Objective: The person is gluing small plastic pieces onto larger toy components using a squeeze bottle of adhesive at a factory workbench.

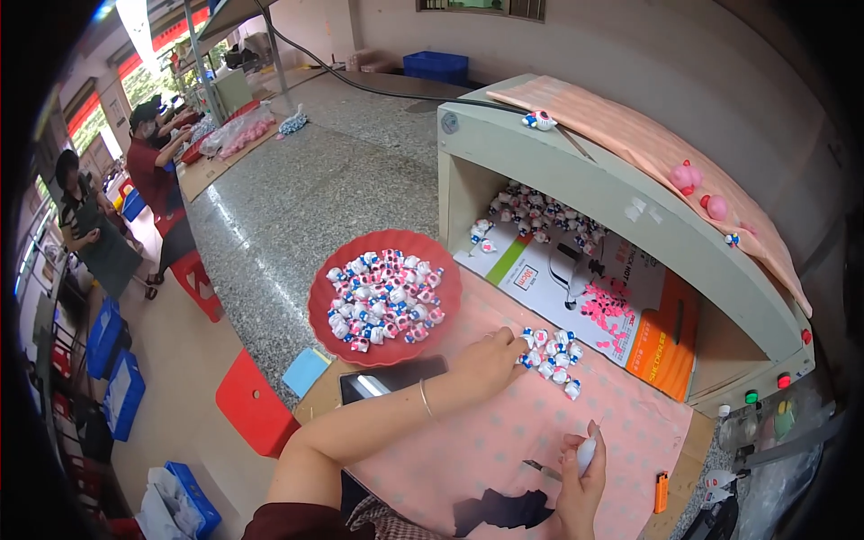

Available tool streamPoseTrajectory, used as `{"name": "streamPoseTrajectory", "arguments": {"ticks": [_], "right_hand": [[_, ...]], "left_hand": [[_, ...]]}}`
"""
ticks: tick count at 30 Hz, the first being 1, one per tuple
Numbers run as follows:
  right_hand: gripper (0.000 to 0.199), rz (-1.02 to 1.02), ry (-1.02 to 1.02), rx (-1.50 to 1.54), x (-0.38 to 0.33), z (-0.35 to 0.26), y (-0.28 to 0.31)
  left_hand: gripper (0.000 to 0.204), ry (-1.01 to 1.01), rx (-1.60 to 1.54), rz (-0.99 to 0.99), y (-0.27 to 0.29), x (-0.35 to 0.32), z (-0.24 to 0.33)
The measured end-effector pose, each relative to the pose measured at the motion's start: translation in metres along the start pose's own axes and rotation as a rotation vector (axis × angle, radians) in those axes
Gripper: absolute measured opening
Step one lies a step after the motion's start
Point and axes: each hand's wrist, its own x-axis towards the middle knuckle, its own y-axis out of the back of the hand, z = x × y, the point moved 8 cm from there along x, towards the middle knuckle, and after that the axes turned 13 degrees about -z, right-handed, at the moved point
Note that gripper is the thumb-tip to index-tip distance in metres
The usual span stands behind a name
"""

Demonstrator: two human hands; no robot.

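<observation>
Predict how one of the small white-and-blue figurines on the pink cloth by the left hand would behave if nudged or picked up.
A figurine is probably light, being tiny beside the left hand. Its rounded, lumpy form suggests rocking or tumbling more than smooth rolling. The cloth beneath may curb sliding.

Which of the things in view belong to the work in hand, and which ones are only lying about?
Seem to belong to the work:
loose white-and-blue figurines, at the left hand
small white bottle, held in the right hand
red bowl with more figurines

Seem only lying about:
orange lighter
dark tablet-like object
light-blue pad
</observation>
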Motion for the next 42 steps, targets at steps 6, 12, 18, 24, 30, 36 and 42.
{"name": "streamPoseTrajectory", "arguments": {"ticks": [6,12,18,24,30,36,42], "right_hand": [[0.057,-0.054,0.002,-0.158,0.005,0.039,0.013],[0.043,0.052,0.325,0.143,0.002,-0.004,0.003],[0.03,0.004,0.326,0.12,0.028,0.027,0.034],[0.027,0.016,0.139,0.388,0.025,0.018,0.088],[0.025,-0.105,0.184,0.328,0.03,0.037,0.077],[0.021,0.021,0.511,-0.073,0.035,0.03,0.095],[0.021,0.044,0.574,-0.272,0.04,0.029,0.089]], "left_hand": [[0.029,-0.209,-0.228,0.092,-0.007,-0.03,0.001],[0.031,-0.245,-1.232,-0.397,-0.047,-0.051,0.051],[0.042,-0.182,-1.385,-0.294,-0.064,-0.027,0.064],[0.04,-0.085,-1.759,-0.298,-0.097,-0.012,0.058],[0.039,-0.004,-1.861,-0.314,-0.107,-0.004,0.069],[0.037,0.053,-1.965,-0.268,-0.108,0.007,0.071],[0.037,0.056,-2.029,-0.299,-0.112,0.016,0.072]]}}
